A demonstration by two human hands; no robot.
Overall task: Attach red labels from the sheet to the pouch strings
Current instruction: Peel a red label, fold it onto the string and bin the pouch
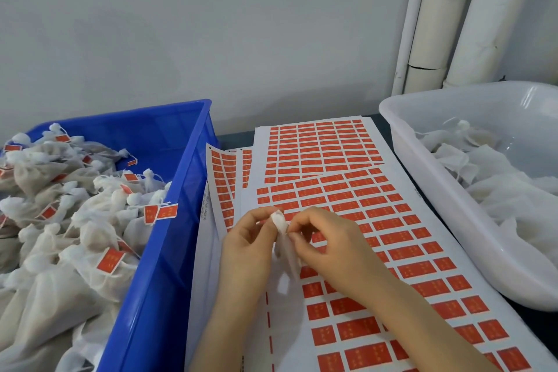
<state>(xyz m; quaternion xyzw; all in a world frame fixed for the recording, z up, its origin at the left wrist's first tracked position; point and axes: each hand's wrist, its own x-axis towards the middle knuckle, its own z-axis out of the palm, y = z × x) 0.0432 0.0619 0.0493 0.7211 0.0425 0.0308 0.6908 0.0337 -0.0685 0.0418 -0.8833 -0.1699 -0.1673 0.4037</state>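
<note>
Pouch: small, white, soft mesh pouch [284, 251], bunched at the top and hanging limp below; held up between both hands, just above the sheet.
String: too fine to make out among the fingers.
Left hand: left hand [246, 243] palm turned inward, fingers curled, fingertips pinching the pouch's gathered top.
Right hand: right hand [332, 246] reaching in from the lower right, thumb and forefinger pressed together on the pouch's edge, the other fingers bent.
Sheet: flat white backing sheet [287, 326] under the hands, overlapping more sheets behind.
Labels: small red rectangular labels [404, 252] in tidy rows, with a bare strip along the near left.
Blue bin: hard plastic blue bin [169, 251] on the left, heaped with filled pouches [75, 220] bearing red tags.
White tub: glossy white tub [453, 205] on the right, holding flat mesh bags [498, 190].
Pipes: white pipes [471, 24] in the back corner.
</note>
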